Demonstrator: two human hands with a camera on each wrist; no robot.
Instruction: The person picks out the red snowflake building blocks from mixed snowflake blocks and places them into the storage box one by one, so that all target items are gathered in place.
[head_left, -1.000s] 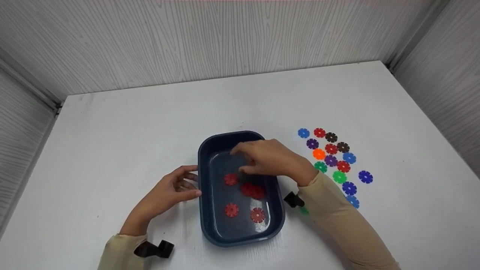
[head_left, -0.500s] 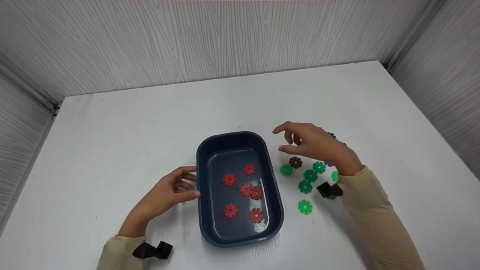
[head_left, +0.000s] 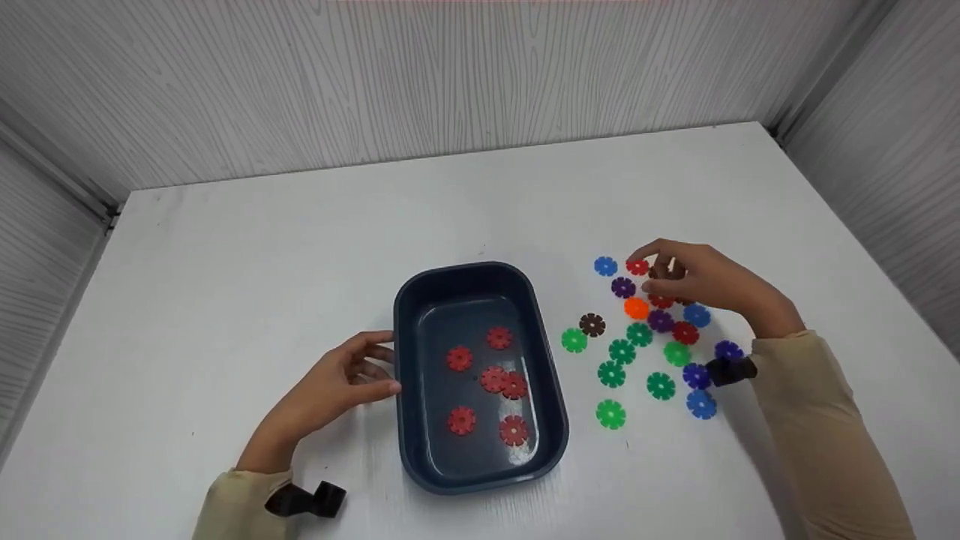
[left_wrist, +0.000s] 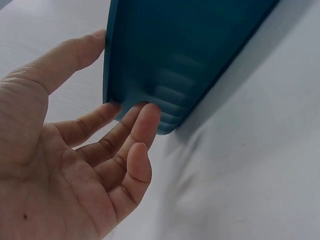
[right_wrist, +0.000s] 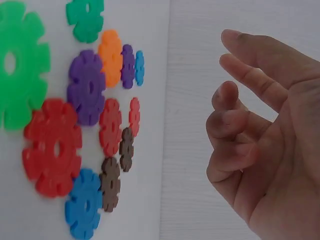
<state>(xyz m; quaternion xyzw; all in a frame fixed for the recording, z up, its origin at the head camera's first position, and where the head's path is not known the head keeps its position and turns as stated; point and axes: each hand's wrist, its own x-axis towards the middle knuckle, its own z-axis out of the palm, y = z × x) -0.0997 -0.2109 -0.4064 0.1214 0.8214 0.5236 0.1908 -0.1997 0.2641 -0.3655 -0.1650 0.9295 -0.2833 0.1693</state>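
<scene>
A dark blue rectangular tub [head_left: 480, 465] stands on the table with several red notched discs inside, such as this red disc [head_left: 461, 421]. At its left side my left hand [head_left: 341, 386] touches the rim with thumb and fingertips, fingers loosely bent. In the left wrist view, the thumb meets the tub's edge [left_wrist: 107, 65] and fingertips lie against its wall. My right hand [head_left: 705, 277] hovers over the loose discs, thumb and forefinger apart, nothing between them. Near its fingertips lies a red disc [head_left: 637, 267]. In the right wrist view the hand [right_wrist: 265, 125] is off the discs.
Loose notched discs in several colours spread right of the tub, among them an orange disc [head_left: 636, 308], a green disc [head_left: 610, 414] and a blue disc [head_left: 701, 404]. A dark brown disc [head_left: 592, 325] and light green disc [head_left: 574, 340] lie nearest the tub.
My right hand has moved right, from over the tub to above the loose discs. A red disc now shows in the tub's upper right. My left hand stays at the rim.
</scene>
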